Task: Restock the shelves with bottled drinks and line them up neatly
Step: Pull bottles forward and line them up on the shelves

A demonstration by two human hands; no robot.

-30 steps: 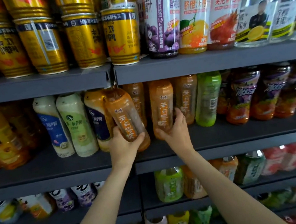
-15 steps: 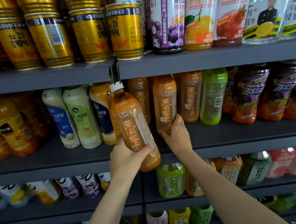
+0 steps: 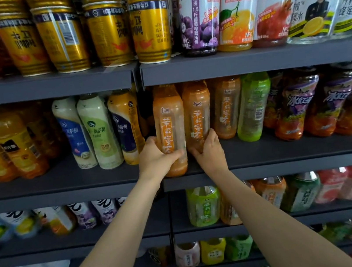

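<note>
An orange tea bottle (image 3: 169, 120) stands upright at the front edge of the grey middle shelf (image 3: 288, 150). My left hand (image 3: 154, 158) grips its lower part, thumb across the front. A second orange tea bottle (image 3: 198, 111) stands just to its right, and my right hand (image 3: 208, 151) holds its base with the fingers curled round it. More of the same orange bottles (image 3: 226, 107) and a green bottle (image 3: 252, 107) follow to the right.
White and yellow milk-tea bottles (image 3: 98, 131) stand left of my left hand. Gold cans (image 3: 150, 26) and tall juice bottles (image 3: 235, 6) fill the shelf above. Purple-labelled iced tea bottles (image 3: 299, 104) sit at the right. Lower shelves hold more drinks (image 3: 203, 207).
My left hand has swung the tilted orange bottle upright and set it on the shelf edge beside the other one. My right hand stays on the neighbouring bottle's base.
</note>
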